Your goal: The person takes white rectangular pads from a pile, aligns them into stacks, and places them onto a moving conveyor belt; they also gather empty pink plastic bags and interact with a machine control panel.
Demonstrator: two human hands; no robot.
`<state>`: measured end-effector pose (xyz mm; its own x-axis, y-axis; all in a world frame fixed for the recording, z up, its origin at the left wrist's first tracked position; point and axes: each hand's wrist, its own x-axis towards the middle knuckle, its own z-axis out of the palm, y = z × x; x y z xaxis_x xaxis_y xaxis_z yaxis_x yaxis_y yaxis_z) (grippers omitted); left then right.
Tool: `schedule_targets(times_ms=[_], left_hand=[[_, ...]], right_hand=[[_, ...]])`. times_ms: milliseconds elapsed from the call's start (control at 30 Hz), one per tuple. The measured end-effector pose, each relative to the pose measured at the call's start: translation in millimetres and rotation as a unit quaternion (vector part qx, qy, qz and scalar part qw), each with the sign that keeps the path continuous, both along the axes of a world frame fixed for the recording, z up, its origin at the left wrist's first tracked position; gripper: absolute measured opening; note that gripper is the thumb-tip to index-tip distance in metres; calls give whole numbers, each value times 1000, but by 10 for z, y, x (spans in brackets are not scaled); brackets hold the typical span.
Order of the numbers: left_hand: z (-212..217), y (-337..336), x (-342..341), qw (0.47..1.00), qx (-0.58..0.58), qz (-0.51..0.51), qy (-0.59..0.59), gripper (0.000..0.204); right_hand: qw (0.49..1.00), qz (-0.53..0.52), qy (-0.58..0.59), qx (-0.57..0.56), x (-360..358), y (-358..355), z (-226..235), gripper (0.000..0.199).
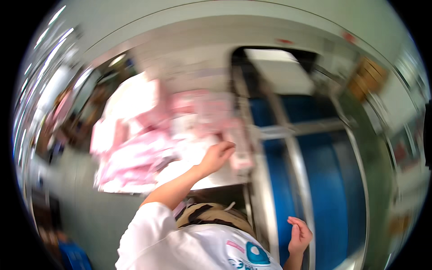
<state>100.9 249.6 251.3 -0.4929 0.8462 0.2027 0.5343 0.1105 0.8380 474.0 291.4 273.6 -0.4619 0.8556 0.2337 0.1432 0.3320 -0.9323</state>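
My left hand reaches over the work table, fingers curled together at the left edge of a narrow pink-and-white box. Blur hides what, if anything, is between those fingertips. Loosely bent, my right hand hovers above the blue conveyor belt, thumb and fingers apart, with nothing seen in it. Left of my left hand lies a heap of pink-and-white packages, smeared by motion. More pink packages lie behind it.
Metal rails run along the belt beside the table. A dark-framed opening with a white sloping panel stands at the belt's far end. Brown cartons are at the far right. A blue bin sits on the floor at lower left.
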Motion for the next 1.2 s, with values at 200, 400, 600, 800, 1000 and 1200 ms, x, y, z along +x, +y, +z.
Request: schedule_targets(times_ms=[200, 400, 600, 800, 1000, 1200], left_hand=[[-652, -2257, -1684, 941, -33, 332, 61, 25], [-1280, -4291, -3451, 804, -153, 560, 124, 29], [-1307, -4807, -4209, 745, -445, 463, 179, 24], [-1590, -5126, -4109, 750, -416, 379, 349, 13], [-1160, -5162, -4421, 757, -305, 417, 399, 6], [1205, -4132, -3615, 926, -62, 314, 198, 11]], right_hand=[[968, 230, -94, 25, -1779, -388, 71, 18], [907, 380, -180, 18, -3145, -1164, -246, 22], [818, 443, -368, -7, -3790, -1789, 58, 33], [838, 389, -380, 40, -3960, -1686, -182, 33], [790, 503, -333, 107, -4293, -1787, -185, 34], [821, 504, -234, 133, -4561, -1594, 10, 37]])
